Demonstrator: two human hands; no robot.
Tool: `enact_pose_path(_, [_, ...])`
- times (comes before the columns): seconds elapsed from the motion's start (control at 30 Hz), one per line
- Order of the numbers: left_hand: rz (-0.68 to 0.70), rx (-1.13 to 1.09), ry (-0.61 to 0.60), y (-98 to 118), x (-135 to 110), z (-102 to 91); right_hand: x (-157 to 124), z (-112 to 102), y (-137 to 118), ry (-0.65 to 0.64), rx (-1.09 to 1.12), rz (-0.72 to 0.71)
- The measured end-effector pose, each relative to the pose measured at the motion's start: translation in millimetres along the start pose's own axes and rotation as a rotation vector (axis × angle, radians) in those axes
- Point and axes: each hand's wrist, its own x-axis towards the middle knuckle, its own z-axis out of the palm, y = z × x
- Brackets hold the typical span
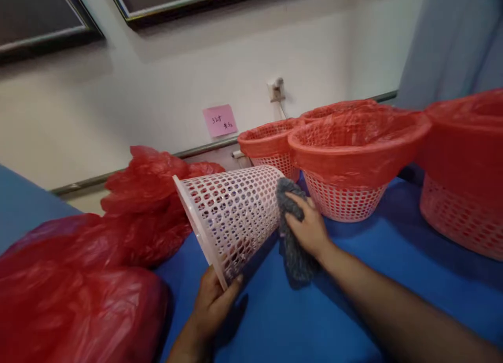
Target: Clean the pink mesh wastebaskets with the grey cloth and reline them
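Observation:
A white perforated plastic wastebasket point(231, 206) is tipped on its side above the blue table, its open rim facing left. My left hand point(216, 300) grips the lower part of that rim, thumb outside and some fingers showing through the holes. My right hand point(308, 221) is closed on a grey cloth point(293, 258), pressing it against the basket's base end. Part of the cloth hangs down below the hand.
Several wastebaskets lined with red bags point(346, 164) stand at the right and back. Red plastic bags point(106, 248) are heaped on the left of the blue table point(275, 321). On the wall are a pink note point(220, 120) and a socket with a plug point(276, 90).

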Motion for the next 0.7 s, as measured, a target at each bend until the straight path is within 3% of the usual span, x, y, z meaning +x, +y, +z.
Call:
enact_pose_path(0.07, [0.025,0.039,-0.039,-1,0,1.0,18,-3,13,0.065,0.026,0.133])
enact_pose_path(0.13, [0.065,0.074,-0.09,-1,2,3.7,22,-5,16,0.058,0.04,0.134])
enact_pose_path(0.23, [0.123,0.116,-0.14,2,5,5.6,3,-7,-2,-0.075,0.005,-0.144])
enact_pose_path(0.37, [0.109,0.104,-0.102,4,5,0.7,-36,-7,-40,-0.47,0.085,-0.626])
enact_pose_path(0.47, [0.065,0.013,0.015,5,2,-2.2,-50,-4,-50,-0.599,0.121,-0.742])
enact_pose_path(0.5, [0.039,-0.029,0.052,5,0,-2.3,-49,-2,-47,-0.572,0.112,-0.716])
enact_pose_path(0.57, [-0.014,-0.092,0.092,5,-2,-1.9,-39,-1,-35,-0.396,0.069,-0.566])
enact_pose_path(0.7, [-0.017,-0.036,0.083,0,-2,-2.1,2,-3,4,0.041,-0.03,-0.052])
